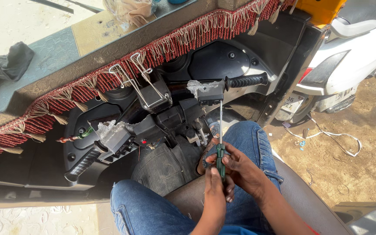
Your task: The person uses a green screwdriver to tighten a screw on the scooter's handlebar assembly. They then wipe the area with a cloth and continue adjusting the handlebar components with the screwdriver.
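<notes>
Screwdriver (220, 143), with a dark green handle and a long thin shaft, is standing nearly upright between the person's knees, its tip reaching up to the underside of the right switch housing (210, 93) on the handlebar. Both hands are clenching around the handle: the left hand (216, 174) is wrapping it from below, and the right hand (239, 167) is closing on it from the side, fingers pressing against the green grip.

Just beside the tip, the right handlebar grip (245, 81), black and ribbed, is pointing toward the white scooter (353, 61) parked well apart on the right. Crumpled clear plastic (196, 85) is clinging to the housing. Toward the left, a second switch housing (117, 140) is hanging loose with plastic on it, next to the left handlebar grip (82, 164). Between the two, a wire-frame holder (142, 85) is sitting on the steering column, crowding the space above the shaft. A red and cream fringe (122, 65) is running along the dashboard edge overhead.

The person, in blue jeans (144, 209), is sitting on a dark seat (301, 196) over a ribbed rubber floor mat (159, 167). Outside, sandy ground (362, 143) is lying in bright sun, with a white cord (336, 137) trailing across it.
</notes>
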